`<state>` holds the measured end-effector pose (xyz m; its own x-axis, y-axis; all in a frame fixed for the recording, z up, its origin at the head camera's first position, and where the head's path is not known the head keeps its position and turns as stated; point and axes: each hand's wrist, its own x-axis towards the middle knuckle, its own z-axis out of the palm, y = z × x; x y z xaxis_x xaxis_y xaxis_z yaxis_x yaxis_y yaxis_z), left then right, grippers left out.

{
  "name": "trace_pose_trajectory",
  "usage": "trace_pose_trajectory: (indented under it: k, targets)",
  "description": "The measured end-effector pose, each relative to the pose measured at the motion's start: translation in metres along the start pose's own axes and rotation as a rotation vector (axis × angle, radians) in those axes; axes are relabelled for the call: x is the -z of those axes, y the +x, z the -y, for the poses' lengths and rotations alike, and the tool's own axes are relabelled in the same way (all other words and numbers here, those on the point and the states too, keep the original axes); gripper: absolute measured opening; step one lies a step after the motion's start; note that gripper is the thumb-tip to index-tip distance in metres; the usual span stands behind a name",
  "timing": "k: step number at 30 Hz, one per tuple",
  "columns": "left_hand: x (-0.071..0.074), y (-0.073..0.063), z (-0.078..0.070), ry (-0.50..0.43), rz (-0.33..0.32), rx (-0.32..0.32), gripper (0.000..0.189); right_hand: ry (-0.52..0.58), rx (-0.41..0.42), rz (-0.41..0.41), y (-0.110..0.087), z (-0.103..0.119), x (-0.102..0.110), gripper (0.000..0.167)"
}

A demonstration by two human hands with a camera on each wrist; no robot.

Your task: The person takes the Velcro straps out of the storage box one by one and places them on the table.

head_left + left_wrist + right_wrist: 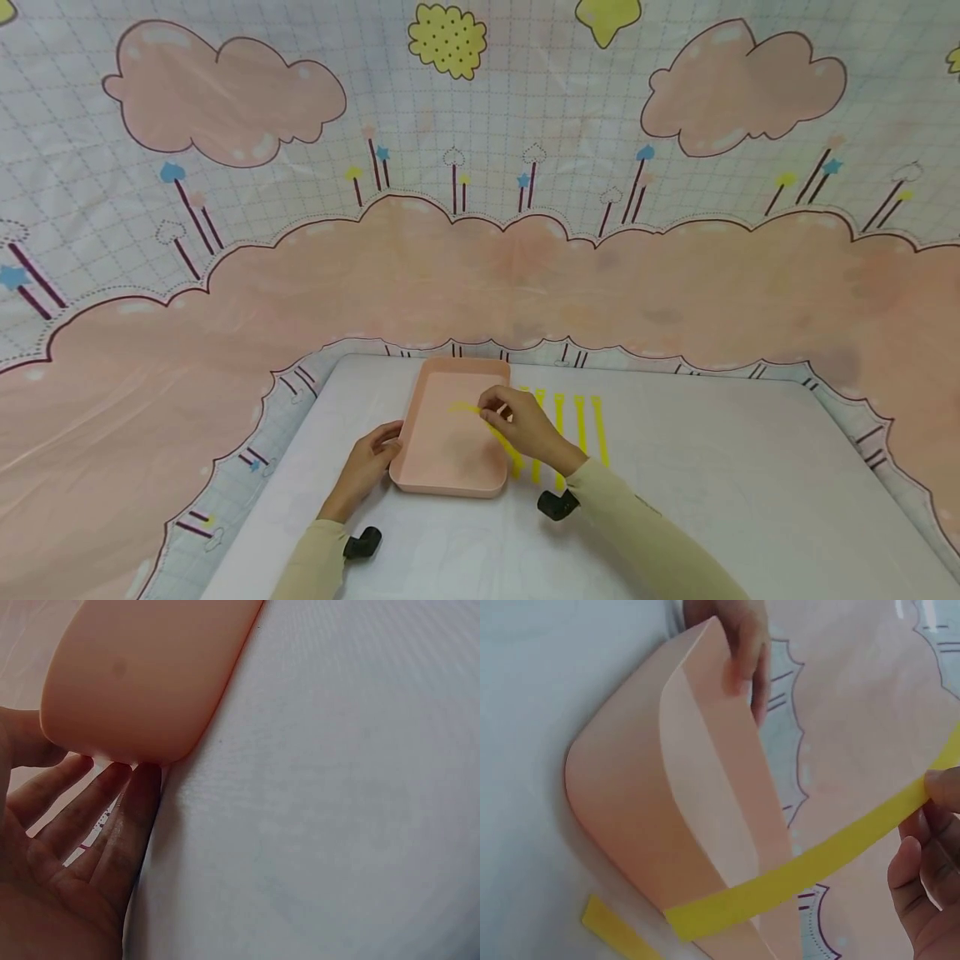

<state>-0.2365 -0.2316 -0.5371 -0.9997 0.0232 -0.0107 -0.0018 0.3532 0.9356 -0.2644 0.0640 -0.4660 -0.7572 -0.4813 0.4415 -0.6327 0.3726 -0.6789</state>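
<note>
A shallow pink tray lies on the white table, long side running away from me. My left hand holds its left wall near the front corner; the right wrist view shows the thumb inside the rim. In the left wrist view, the fingers press the wall from outside. Over the tray's right side, my right hand pinches a flat yellow strip between thumb and fingers. One end of the strip hangs down across the tray's right wall, and the other sticks out to the left above the tray floor.
Several more yellow strips lie roughly parallel just right of the tray. The white tabletop extends to the right. Behind it rises a backdrop with pink clouds. Each wrist carries a black device.
</note>
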Motion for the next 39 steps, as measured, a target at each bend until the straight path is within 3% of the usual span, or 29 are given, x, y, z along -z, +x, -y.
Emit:
trace_pose_trajectory:
  k: [10,21,27,39]
  targets:
    - [-0.001,-0.001,-0.003,0.007,-0.005,0.007,0.04,0.284,-0.25,-0.066,-0.006,0.001,0.009,0.013]
    - [0.001,0.001,-0.003,-0.02,0.006,0.01,0.04,0.47,-0.421,-0.126,-0.015,-0.009,0.018,0.016]
    - [0.003,0.003,0.0,-0.013,0.013,-0.001,0.041,0.535,-0.476,-0.175,-0.022,-0.01,0.029,0.019]
    - [0.007,0.004,0.002,-0.011,0.023,-0.011,0.041,0.568,-0.498,-0.251,-0.04,-0.016,0.048,0.02]
